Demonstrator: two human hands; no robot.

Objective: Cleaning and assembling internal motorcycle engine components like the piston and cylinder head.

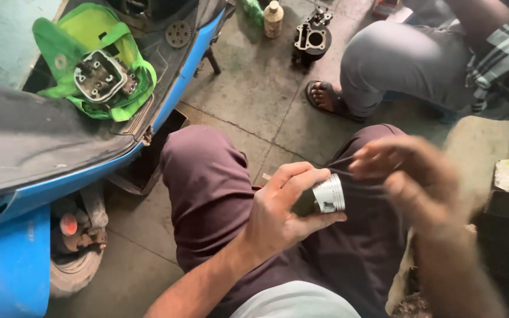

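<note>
My left hand (281, 209) grips a small silver piston (329, 194) over my lap, thumb and fingers wrapped around its lower part. Its grooved crown sticks out to the right. My right hand (410, 179) is blurred with motion just right of the piston, fingertips pinched near its top edge around a thin dark ring that is hard to make out. Both hands hover above my maroon trousers (207, 188).
A blue scooter body (48, 182) stands at left, carrying a cylinder head (101, 76) on a green bag. An engine cylinder (311, 36) and a bottle (273, 19) sit on the concrete floor. Another person (407, 59) crouches at top right.
</note>
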